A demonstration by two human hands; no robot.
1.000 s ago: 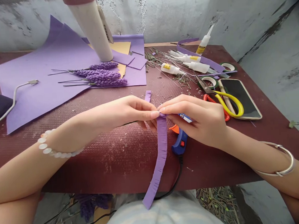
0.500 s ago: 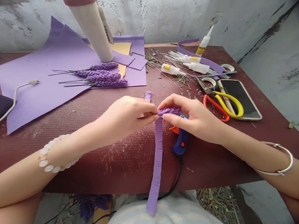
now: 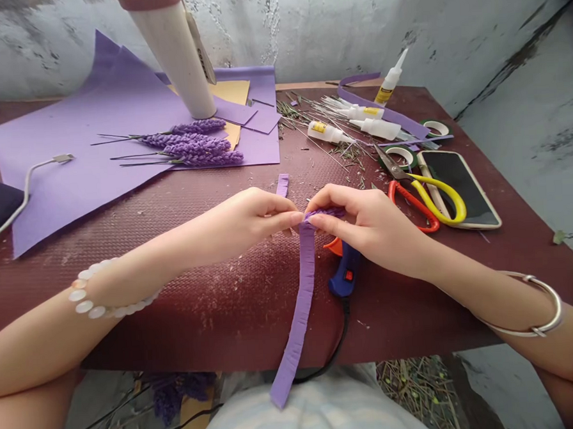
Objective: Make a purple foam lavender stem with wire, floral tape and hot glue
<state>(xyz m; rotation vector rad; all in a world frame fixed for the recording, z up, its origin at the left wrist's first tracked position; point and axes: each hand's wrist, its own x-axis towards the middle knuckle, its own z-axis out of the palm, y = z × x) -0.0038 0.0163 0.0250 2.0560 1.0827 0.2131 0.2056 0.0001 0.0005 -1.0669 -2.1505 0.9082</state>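
Purple strip (image 3: 304, 297), fringed along one edge, hung from your fingertips, ran over the near edge of the table (image 3: 214, 308) and ended above your lap. Its top end was wound into a short purple roll (image 3: 328, 211). The dark red table carried everything else. A big purple sheet (image 3: 82, 167) covered its far left part. Your left hand (image 3: 239, 220) and right hand (image 3: 371, 226) met at mid-table, fingertips touching. Each was closed in a pinch on the strip's top, and your right thumb and forefinger clamped the roll. A white tube (image 3: 177, 54) stood tilted on the sheet at the back. A phone (image 3: 458, 186) lay face up on the right, with the red and yellow scissors (image 3: 423, 198) touching its left edge. The blue glue gun (image 3: 346, 269) lay just under your right hand, beside the strip. Finished lavender spikes (image 3: 194, 146) rested on the purple sheet, well apart from your hands. Glue bottles (image 3: 330, 133) lay among scattered stems at the far right, near two tape rolls (image 3: 401, 156)
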